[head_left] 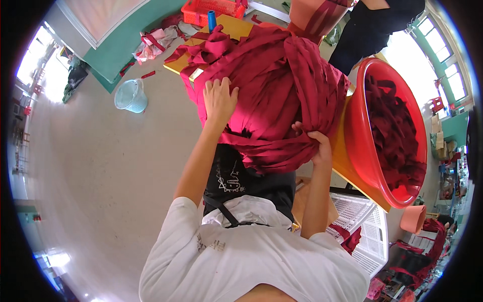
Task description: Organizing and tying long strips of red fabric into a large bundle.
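Observation:
A large heap of dark red fabric strips (271, 85) covers most of a yellow table (234, 27) in front of me and hangs over its near edge toward my lap. My left hand (220, 98) lies on the left side of the heap, fingers apart and slightly bent, back of the hand up. At the lower right of the heap my right hand (320, 145) is closed around a bundle of the strips, its thumb over the fabric and some fingers hidden behind it. Between the hands, the bundle sags in a loose band across the front.
A big red basin (358, 146) with darker red strips stands at the right on the table. A blue thread cone (212, 21) and an orange-red basket (193, 12) are at the back. A light blue bin (132, 95) stands on the floor; a white crate (370, 236) is low right.

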The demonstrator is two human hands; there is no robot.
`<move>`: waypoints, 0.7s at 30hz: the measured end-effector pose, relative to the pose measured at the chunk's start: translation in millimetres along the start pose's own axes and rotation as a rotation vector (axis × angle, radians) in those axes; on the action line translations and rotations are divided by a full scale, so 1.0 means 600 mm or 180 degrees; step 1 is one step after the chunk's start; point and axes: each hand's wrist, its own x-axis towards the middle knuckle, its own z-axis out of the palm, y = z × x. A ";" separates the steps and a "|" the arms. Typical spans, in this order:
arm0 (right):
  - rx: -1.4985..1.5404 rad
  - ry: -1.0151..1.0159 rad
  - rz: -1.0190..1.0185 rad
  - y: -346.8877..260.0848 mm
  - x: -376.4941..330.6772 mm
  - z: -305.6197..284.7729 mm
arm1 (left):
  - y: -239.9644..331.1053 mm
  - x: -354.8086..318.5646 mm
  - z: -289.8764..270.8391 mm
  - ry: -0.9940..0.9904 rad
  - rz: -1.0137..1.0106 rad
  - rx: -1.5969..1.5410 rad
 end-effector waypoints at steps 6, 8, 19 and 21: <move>0.0366 0.0211 -0.0319 0.026 0.010 -0.084 | 0.046 0.002 -0.026 -0.0769 -0.0651 -0.2111; 0.0351 -0.0065 -0.0015 0.018 0.015 -0.069 | 0.087 -0.024 -0.003 -0.0979 -0.0591 -0.2822; -0.0052 0.0380 0.0092 0.005 0.006 0.009 | 0.206 -0.136 -0.028 -0.0389 0.0366 -0.2606; -0.0203 0.0181 -0.0105 -0.005 -0.004 0.028 | 0.166 -0.112 -0.022 -0.0037 0.0243 -0.2214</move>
